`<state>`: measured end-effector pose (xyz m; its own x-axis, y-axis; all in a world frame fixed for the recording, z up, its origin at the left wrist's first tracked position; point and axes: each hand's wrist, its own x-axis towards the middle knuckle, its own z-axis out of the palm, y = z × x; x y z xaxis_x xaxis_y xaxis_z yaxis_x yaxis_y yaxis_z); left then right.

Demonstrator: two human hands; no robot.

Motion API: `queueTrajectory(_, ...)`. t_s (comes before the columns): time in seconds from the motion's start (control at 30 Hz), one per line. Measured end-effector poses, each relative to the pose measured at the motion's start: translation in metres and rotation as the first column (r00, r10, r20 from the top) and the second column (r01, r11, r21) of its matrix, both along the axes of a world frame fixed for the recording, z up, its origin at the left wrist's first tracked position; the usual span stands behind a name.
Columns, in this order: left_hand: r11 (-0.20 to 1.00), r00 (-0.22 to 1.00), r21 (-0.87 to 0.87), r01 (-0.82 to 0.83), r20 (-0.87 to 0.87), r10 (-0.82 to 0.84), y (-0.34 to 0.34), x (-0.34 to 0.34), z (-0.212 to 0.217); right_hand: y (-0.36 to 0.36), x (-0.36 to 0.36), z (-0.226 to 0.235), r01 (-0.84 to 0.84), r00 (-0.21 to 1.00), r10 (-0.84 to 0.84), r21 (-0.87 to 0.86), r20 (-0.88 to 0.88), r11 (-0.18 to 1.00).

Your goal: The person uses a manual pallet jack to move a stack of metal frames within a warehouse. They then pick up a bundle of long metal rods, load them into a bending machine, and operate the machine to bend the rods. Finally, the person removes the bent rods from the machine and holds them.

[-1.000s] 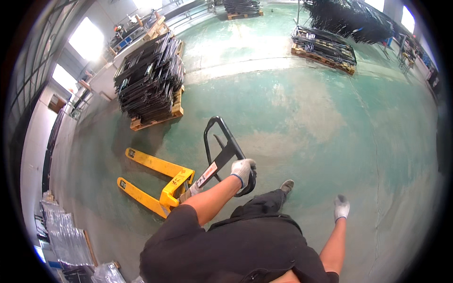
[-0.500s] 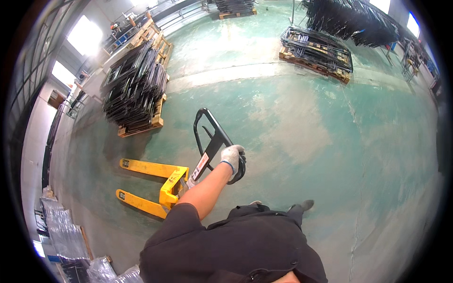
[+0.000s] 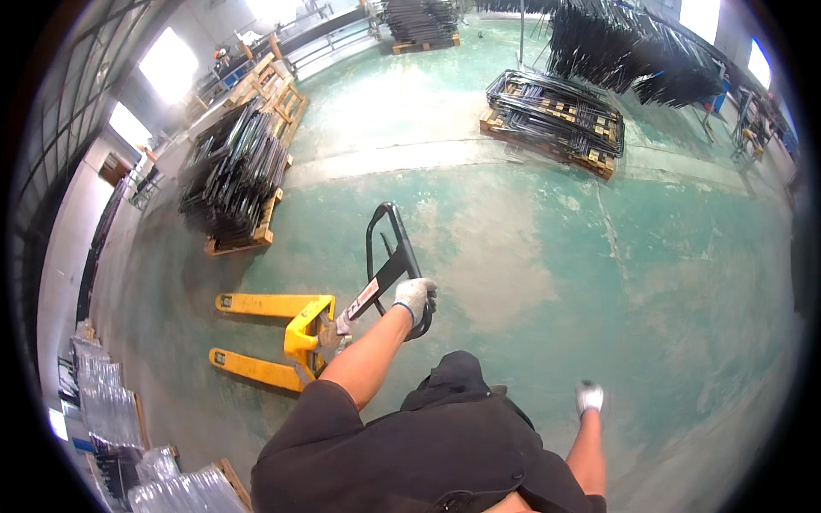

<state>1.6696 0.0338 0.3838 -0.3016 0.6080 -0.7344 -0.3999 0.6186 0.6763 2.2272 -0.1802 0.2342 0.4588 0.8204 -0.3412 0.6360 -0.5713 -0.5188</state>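
My left hand (image 3: 415,295), in a pale work glove, is wrapped round the near side of the black loop handle (image 3: 405,245) of a pallet jack. The jack's yellow forks (image 3: 272,305) lie low over the floor to my left, pointing away from me with nothing on them. A tilted black shaft (image 3: 376,291) with a label joins the handle to the yellow body. Well out to my right hangs my right hand (image 3: 589,398), also gloved, away from the jack. Its fingers are too small and blurred to make out, and no object shows at it.
Black metal frames (image 3: 235,175) lean in a stack on a wooden pallet (image 3: 265,227) at the left. More frames (image 3: 556,111) lie on a pallet at the far right, near a hanging row of black parts (image 3: 633,56). Plastic-wrapped stacks (image 3: 111,410) stand at the lower left.
My right hand has come into view at the right. The handle's grip end has shifted slightly nearer and to the left, with my left hand still on it. The surrounding pallets appear further left.
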Motion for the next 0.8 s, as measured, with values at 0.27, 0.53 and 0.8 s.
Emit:
queueTrajectory(0.27, 0.991, 0.991, 0.015, 0.133, -0.005, -0.133, 0.037, 0.191, 0.028, 0.276, -0.014, 0.169, -0.314, 0.906, 0.357, 0.205, -0.227, 0.927)
queueTrajectory(0.53, 0.978, 0.978, 0.038, 0.207, 0.006, -0.207, 0.024, 0.348, 0.048, 0.37, 0.018, 0.244, -0.766, 0.592, 0.795, 0.402, 0.135, 0.502)
queueTrajectory(0.8, 0.966, 0.95, 0.07, 0.249, -0.212, -0.229, 0.0, 0.518, 0.145, 0.449, 0.117, 0.29, -0.861, 0.128, 0.842, 0.48, 0.524, -0.169)
